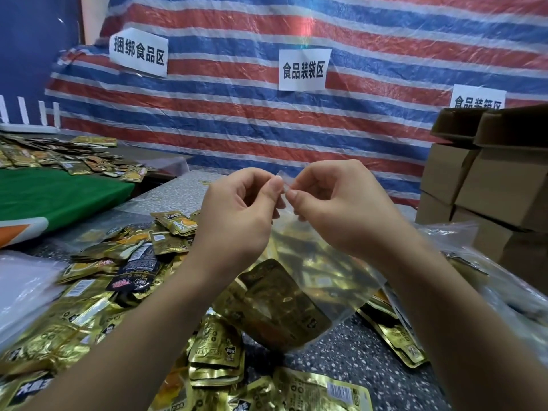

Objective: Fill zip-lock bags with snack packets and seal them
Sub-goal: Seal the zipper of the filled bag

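A clear zip-lock bag (332, 280) hangs in the middle, holding several gold snack packets. My left hand (237, 215) and my right hand (335, 209) both pinch its top edge between thumb and fingers, fingertips almost touching. The bag's lower corner rests among loose gold snack packets (89, 292) spread over the speckled table (355, 357). A black packet (136, 271) lies among them.
Stacked cardboard boxes (486, 185) stand at the right. More clear bags (504, 286) lie below them. A green cloth (53, 194) and another heap of packets (59, 158) are at the left. A striped tarp (267, 120) with paper signs hangs behind.
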